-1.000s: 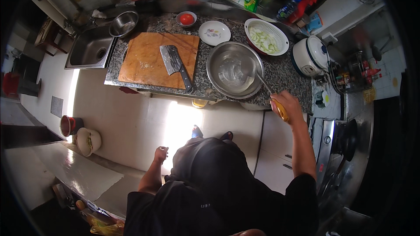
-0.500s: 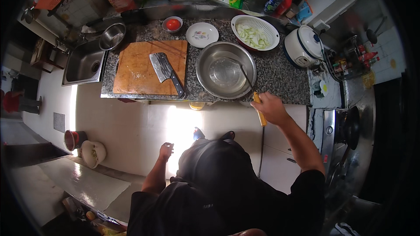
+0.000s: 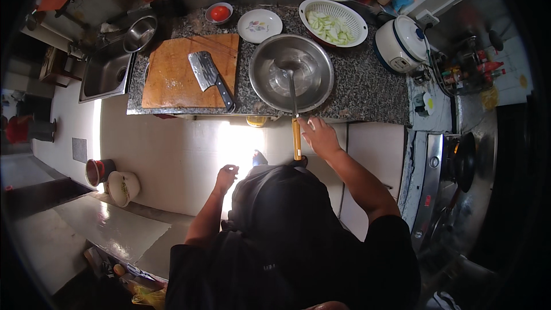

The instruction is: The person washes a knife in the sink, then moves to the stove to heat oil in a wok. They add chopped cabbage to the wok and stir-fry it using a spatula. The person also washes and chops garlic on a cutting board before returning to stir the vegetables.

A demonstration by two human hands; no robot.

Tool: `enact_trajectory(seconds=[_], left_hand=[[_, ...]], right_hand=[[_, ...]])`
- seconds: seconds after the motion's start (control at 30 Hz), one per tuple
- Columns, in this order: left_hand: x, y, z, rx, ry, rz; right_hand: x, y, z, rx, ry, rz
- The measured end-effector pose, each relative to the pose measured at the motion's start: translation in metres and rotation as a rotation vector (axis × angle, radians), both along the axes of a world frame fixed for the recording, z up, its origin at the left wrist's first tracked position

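Head view: the right hand (image 3: 319, 135) has its fingers wrapped around the yellow handle of a ladle (image 3: 293, 100), whose scoop rests in the steel bowl (image 3: 313, 83) at twelve o'clock. The left hand (image 3: 227, 175) hangs loosely curled, empty. At nine o'clock of the bowl, a cleaver (image 3: 210, 77) lies on the cutting board (image 3: 169, 72).

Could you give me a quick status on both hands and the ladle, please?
Right hand gripping ladle, scoop in steel bowl. Left hand empty, off counter. Cleaver on cutting board, clear.
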State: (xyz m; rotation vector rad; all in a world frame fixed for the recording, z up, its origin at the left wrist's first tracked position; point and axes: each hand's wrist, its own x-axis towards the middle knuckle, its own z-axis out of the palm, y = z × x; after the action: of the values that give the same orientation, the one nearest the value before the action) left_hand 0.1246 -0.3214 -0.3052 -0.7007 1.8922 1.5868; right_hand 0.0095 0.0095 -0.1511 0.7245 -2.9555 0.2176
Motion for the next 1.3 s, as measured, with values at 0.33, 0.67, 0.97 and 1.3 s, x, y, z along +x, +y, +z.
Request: enact_trajectory(seconds=[0.33,0.67,0.97,1.3], left_hand=[[-0.078,0.088,0.095,0.394,-0.015,-0.241],[-0.107,0.166,0.124,0.683,-0.123,-0.093],[-0.102,0.168,0.112,0.498,-0.062,-0.067],[-0.098,0.145,0.106,0.452,-0.119,0.026]], right_hand=[[0.029,0.034,-0.024,-1.639,-0.724,-0.936],[0.048,0.027,0.026,-2.103,-0.973,-0.737],[0.111,0.070,-0.029,-1.881,-0.852,-1.199],[0.011,0.142,-0.018,-1.590,-0.726,-1.144]])
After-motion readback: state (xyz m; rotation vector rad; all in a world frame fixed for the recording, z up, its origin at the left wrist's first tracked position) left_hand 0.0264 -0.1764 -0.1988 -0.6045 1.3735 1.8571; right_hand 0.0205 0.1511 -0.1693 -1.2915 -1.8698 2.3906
